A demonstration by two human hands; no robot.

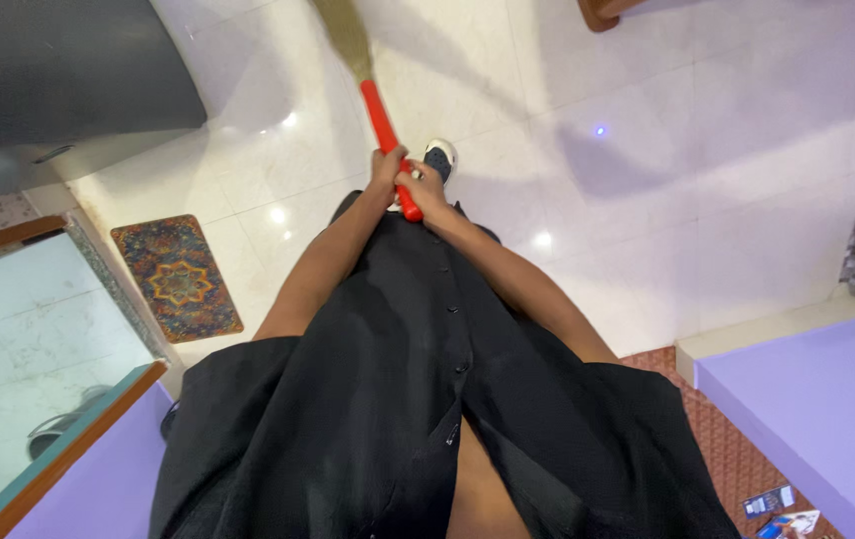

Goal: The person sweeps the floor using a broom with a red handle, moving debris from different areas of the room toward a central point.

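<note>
Fingers (385, 160) of the left hand (388, 166) were curled tight around the red handle (385, 128) of a broom, and the right hand (422, 185) was wrapped shut around the same handle just below it, the two hands touching, so both were clamped on the stick with nothing spread. From that grip I'd say this was mid-sweep, a two-handed stroke across the floor, and judging by the pose the next move would have called for keeping that grip firm and swinging the head across the tiles without clipping the shoe. The handle was a plain bright red rod, glossy looking, tilted up and away from the body toward the top of the view, where it met the brownish broom head (343, 30); that part was blurred, so I couldn't tell much about the bristles. Its bottom end poked out just under the right hand. A dark shoe with a white sole (439, 158) sat just beside the hands on the shiny cream floor tiles (647, 150). Further out, a small patterned mat (177, 276) lay off to the left near a glass-topped tabletop with a wooden edge (38, 329), a big grey appliance (58, 70) stood at the top left, and a purple surface (817, 399) filled the right corner.
</note>
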